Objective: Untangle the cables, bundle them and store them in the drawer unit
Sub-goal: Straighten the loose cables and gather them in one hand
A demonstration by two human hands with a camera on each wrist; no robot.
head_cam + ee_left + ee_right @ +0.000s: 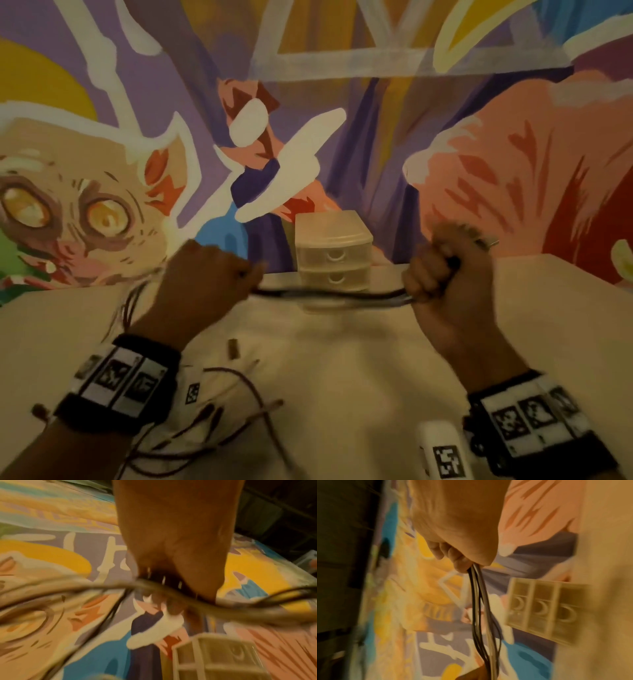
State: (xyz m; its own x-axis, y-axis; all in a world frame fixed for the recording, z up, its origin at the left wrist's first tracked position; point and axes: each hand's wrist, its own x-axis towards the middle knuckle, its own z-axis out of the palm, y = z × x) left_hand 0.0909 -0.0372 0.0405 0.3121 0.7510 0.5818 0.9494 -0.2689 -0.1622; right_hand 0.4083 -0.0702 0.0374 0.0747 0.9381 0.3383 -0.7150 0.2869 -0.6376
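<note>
While we hold both fists raised above the counter (342, 359), a bundle of dark cables (329, 296) stretches between them, sagging slightly in front of the drawer unit (333, 253). Our left hand (202, 277) has its grip curled tight around one end of the strands, and from that fist more thin cable trails down and to the left; the left wrist view shows the strands (96, 586) crossing under the fingers (173, 608), though blur hides how many there are. Our right hand (442, 277) likewise has its grip closed round the other end, with a metal-tipped plug (486, 241) poking out past the top of the fist; in the right wrist view several black and pale strands (479, 608) hang out of the clenched fingers (453, 555). The drawer unit, a small translucent one, stands at the far edge of the counter against a painted mural (102, 192), and its visible drawers look closed. Nearer to us, a loose tangle of thin reddish-brown cables (219, 421) lies on the counter below the left wrist, and a small white device (442, 448) bearing a printed marker sits by the right wrist. Both wrists wear bands with black-and-white markers.
</note>
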